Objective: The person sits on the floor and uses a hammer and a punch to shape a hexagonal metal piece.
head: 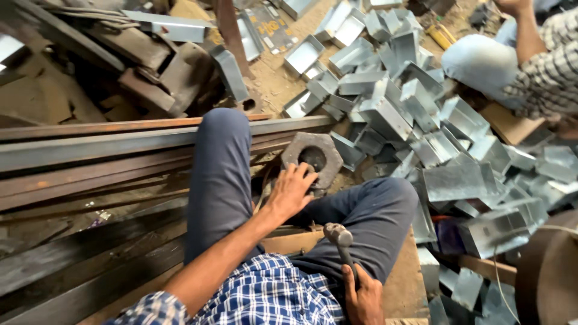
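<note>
Scrap-strewn workshop floor holds steel bars (pixel 120 144) and folded sheet-metal boxes (pixel 421 120). Left hand (pixel 291 191) rests spread-fingered against a hexagonal steel block (pixel 313 157) between the knees; right hand (pixel 363 298) grips a hammer (pixel 341 239).

Heap of bent galvanised sheet-metal boxes (pixel 415 102) spread right of frame. Long rusty steel bars (pixel 96 150) laid across left. Dark scrap plates (pixel 144 66) piled behind them. Second person in checked sleeve (pixel 551 72) seated top right.
</note>
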